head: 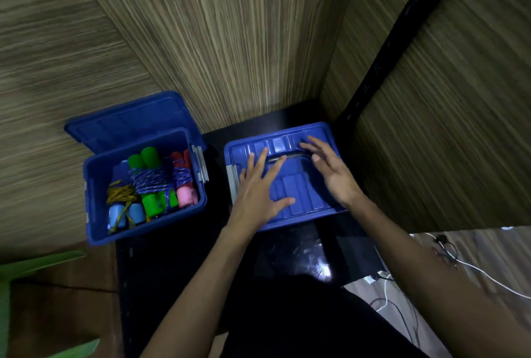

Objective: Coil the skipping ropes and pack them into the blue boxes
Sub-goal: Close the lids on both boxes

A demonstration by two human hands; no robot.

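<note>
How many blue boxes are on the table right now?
2: the open box at left holds coiled ropes, its lid tipped back; the closed box at right lies under both hands.

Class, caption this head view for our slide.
Both hands, left and right, press the closed blue plastic box's lid; open blue box holds coiled ropes.

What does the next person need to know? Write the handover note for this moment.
Left hand: open, fingers flat on the lid of the right box.
Right hand: open, over the same lid; contact unclear.
Left box: open, its lid tipped back, holding coiled ropes with green, pink and blue handles.
Done: ropes packed in the left box; right box lidded.
Left: check the right lid's latches, then close the left box.
</note>
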